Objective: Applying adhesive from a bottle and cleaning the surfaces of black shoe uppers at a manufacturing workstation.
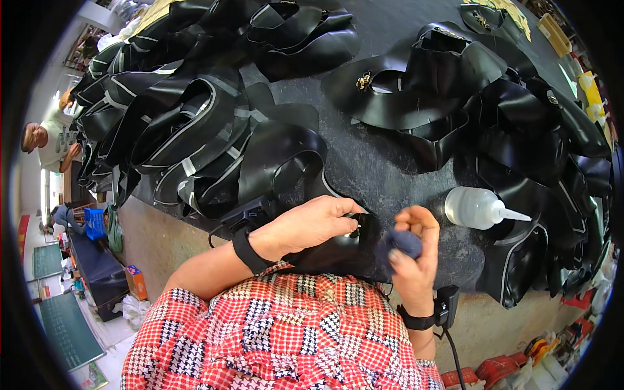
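My left hand (311, 227) has its thumb and fingers pinched on the edge of a black leather-like piece (318, 253) at the table's near edge. A small shiny metal bit shows by its fingertips. Close by on the right, my right hand (419, 257) is curled around a wadded dark blue cloth (404, 243), slightly blurred. Beyond that hand is a translucent squeeze bottle (473, 208) holding clear liquid, its pointed white nozzle toward the right. Both wrists wear black straps with small devices.
Piles of black pieces with pale edging (195, 123) cover the table's left side. More glossy black pieces (448, 84), some with gold ornaments, lie at the back right. A person (55, 140) works at the far left. An orange box (136, 282) and a blue basket (95, 223) stand beyond the table.
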